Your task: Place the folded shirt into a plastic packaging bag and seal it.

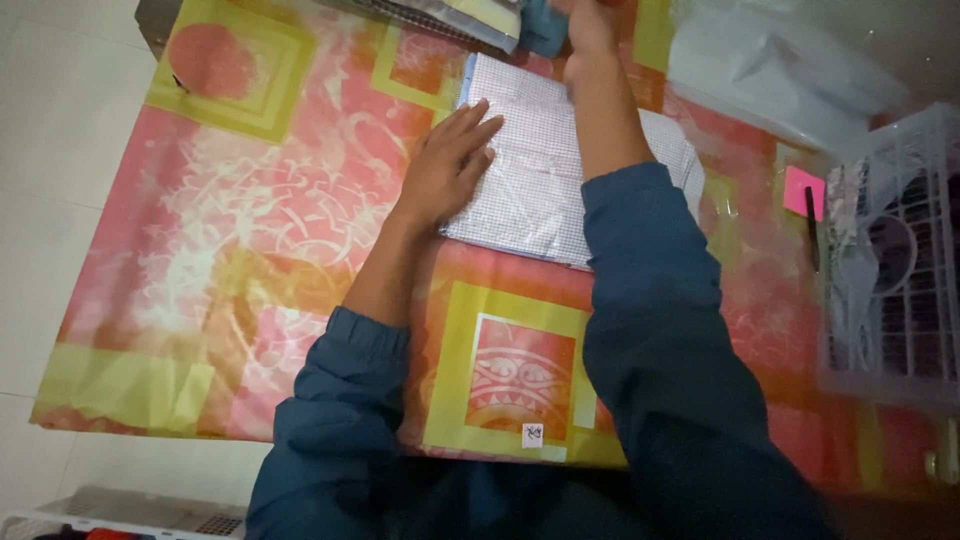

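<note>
The left hand (448,165) lies flat near the centre of the frame, fingers spread and released, its palm pressing the left edge of a folded checked cloth in a clear plastic wrap (545,170); it grips nothing, and seems placed there to keep the slippery pack from sliding. The right hand (585,30) reaches across the pack to the upper middle of the frame, where it meets a dark blue-green item (540,28) at the top edge. The picture is blurred there and the hand is partly cut off, so I cannot tell whether it is closed on that item or only touching it.

The wrapped cloth lies on the worktop (280,230), which is covered by a glossy sheet patterned in red, pink and yellow-green squares. Above it, at the top edge, sits another flat wrapped pack (450,15). At the upper right lies a heap of clear plastic bags (770,70). Further right are a pink sticky note (804,190), a dark pen (812,228) just beside it, and a white wire basket (895,250).
</note>
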